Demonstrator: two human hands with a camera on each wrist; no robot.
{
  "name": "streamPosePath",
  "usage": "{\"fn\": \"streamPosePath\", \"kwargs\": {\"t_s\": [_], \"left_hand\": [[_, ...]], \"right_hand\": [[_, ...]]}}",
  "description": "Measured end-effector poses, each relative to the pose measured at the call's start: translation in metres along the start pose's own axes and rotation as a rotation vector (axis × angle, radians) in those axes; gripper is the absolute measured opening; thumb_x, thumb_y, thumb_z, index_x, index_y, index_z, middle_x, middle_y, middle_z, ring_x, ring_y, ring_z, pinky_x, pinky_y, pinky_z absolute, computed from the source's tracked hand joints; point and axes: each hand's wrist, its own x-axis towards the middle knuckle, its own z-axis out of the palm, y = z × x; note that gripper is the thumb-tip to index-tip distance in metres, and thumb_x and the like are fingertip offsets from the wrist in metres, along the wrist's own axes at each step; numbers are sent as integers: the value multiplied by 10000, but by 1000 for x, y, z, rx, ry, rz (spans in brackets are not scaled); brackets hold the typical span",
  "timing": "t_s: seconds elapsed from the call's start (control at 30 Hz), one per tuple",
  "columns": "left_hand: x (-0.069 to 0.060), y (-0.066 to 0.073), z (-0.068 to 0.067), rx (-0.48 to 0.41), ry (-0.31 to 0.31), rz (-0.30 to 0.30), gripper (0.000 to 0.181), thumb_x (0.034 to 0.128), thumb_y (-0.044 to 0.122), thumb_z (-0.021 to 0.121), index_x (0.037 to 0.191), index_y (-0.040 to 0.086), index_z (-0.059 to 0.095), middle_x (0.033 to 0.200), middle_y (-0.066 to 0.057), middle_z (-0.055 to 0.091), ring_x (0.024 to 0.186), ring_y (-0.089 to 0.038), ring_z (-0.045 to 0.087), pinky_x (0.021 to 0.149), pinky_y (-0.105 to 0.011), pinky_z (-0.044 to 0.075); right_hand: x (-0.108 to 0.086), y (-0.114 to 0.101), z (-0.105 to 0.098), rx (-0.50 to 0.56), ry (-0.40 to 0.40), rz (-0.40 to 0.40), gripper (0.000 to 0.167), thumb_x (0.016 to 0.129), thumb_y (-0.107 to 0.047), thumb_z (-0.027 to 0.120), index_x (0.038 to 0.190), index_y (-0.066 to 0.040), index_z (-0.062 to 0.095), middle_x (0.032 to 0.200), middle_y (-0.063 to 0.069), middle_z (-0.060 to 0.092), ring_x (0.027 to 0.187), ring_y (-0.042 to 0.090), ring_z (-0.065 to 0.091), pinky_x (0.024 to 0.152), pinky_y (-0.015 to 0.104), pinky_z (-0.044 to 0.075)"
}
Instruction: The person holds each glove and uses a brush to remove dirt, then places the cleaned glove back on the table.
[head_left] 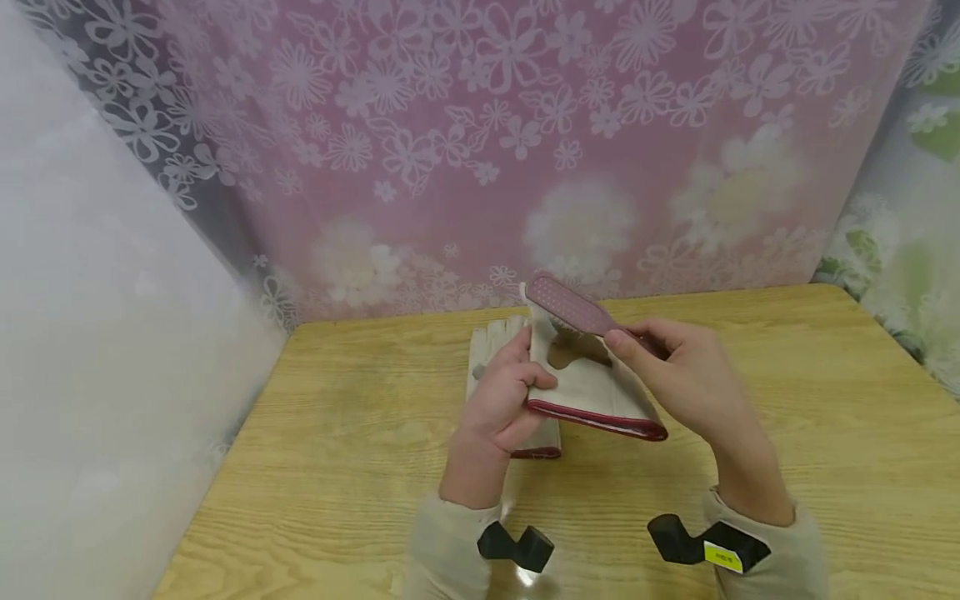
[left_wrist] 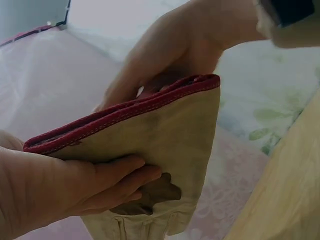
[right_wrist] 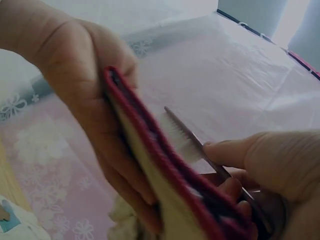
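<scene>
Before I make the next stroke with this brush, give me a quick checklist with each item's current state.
1. Left hand holding the cream glove near its red trim: ok.
2. Right hand gripping the brush by its handle: ok.
3. Bristles turned toward the glove: ok, per the right wrist view.
4. Bristles pressing firmly on the glove: cannot tell.
5. Dark patch in the left wrist view uncovered: not ok, the left fingers overlap it.
6. Second glove lying on the table: ok, partly hidden behind the left hand.
</scene>
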Motion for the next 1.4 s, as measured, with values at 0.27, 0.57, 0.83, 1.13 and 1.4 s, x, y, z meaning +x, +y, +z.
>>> {"fn": "streamPosePath", "kwargs": {"t_s": [0.27,0.57,0.83,1.13,1.4], "left_hand": [[1,-6,5,-73,130,91,868,751,-186,257,1573,51,107,1629,-153,146,1494,-349,141,1207,-495,146],[0,6,-10,3,162,154,837,784,-177,254,1576,66,133,1620,-140,146,1482,-375,146,1187,-559,152],[-3,5,-2,71,86,73,814,816,-170,274,1573,94,133,1587,-144,225,1448,-355,267,1175,-490,254],[-1,-2,2,58,87,60,816,795,-180,267,1561,79,158,1594,-115,259,1453,-314,287,1173,-453,273],[-2,5,-6,60,158,98,826,804,-181,264,1579,74,139,1623,-126,196,1475,-346,218,1174,-515,244]], "right_hand": [[2,-2,0,-81,-180,-2,377,953,-356,652,1200,-81,725,1066,112,727,819,183,633,654,278,496],[-6,14,-25,-56,-280,41,394,992,-311,599,1280,-51,667,1169,120,697,939,152,640,695,242,513],[-3,0,-9,-9,41,22,308,982,-336,610,1125,-84,715,663,46,465,536,171,370,463,324,288],[5,-4,9,-17,-149,32,472,996,-381,569,1425,-186,558,1115,155,706,792,186,596,602,242,445],[-1,16,-25,-6,-344,36,425,997,-323,584,1417,-260,550,1392,106,575,1122,159,592,732,194,460]]}}
